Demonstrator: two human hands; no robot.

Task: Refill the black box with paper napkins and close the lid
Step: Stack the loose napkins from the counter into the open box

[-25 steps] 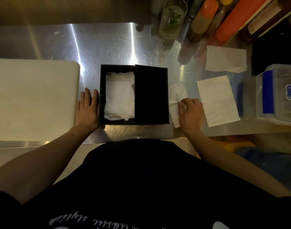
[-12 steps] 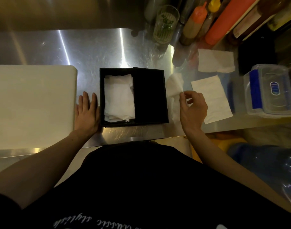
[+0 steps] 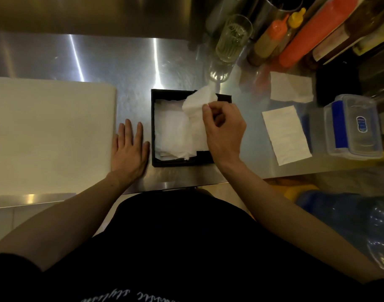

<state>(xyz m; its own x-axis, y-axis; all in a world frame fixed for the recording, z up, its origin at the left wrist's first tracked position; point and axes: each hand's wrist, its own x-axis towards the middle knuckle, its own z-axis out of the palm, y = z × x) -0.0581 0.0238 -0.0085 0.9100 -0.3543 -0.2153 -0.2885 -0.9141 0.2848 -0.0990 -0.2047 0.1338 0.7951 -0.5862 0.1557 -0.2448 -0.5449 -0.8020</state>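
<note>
Right now the right hand [image 3: 222, 129] is hovering over the black box [image 3: 153, 127], its thumb and fingers pinching a crumpled white paper napkin [image 3: 197, 118] that is hanging down over the stack of napkins [image 3: 171, 129] already lying in the box's left part. The left hand [image 3: 129, 149] is lying flat on the steel worktop [image 3: 121, 62] with its fingers spread slightly, gripping nothing, just beside the box's left wall and next to a white cutting board [image 3: 49, 136]. Two loose napkins [image 3: 284, 134] are lying on the worktop to the right of the box, near a clear plastic container [image 3: 352, 127]. A drinking glass [image 3: 232, 38] and sauce bottles [image 3: 271, 38] are standing behind.
</note>
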